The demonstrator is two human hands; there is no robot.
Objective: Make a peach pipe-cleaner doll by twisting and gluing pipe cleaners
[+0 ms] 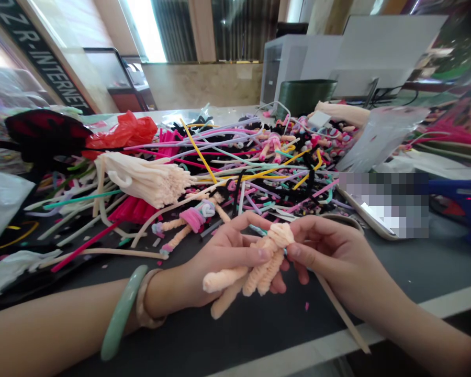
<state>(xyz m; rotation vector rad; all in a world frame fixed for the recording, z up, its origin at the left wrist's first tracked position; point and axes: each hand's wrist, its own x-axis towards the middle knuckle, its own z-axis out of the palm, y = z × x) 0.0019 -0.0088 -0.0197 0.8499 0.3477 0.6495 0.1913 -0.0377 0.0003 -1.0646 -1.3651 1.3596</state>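
Both hands hold a peach pipe-cleaner doll (265, 267) above the dark table. My left hand (231, 251) grips its body between thumb and fingers, with the limbs pointing toward the lower left. At the doll's rounded, wound end, my right hand (322, 251) pinches with thumb and fingertips. A long peach pipe cleaner (343, 314) hangs below my right hand; where it joins, if it does, is hidden behind the fingers. Left of my hands lies another pipe-cleaner doll (188, 222) with a pink wrap and coiled limbs.
A bundle of cream pipe cleaners (145, 178) lies on a heap of many-coloured ones. Behind it sits a red plastic bag (123, 133). To the right are a blurred-out device (384, 209) and a blue glue gun (459, 201). A green container (306, 97) stands at the back.
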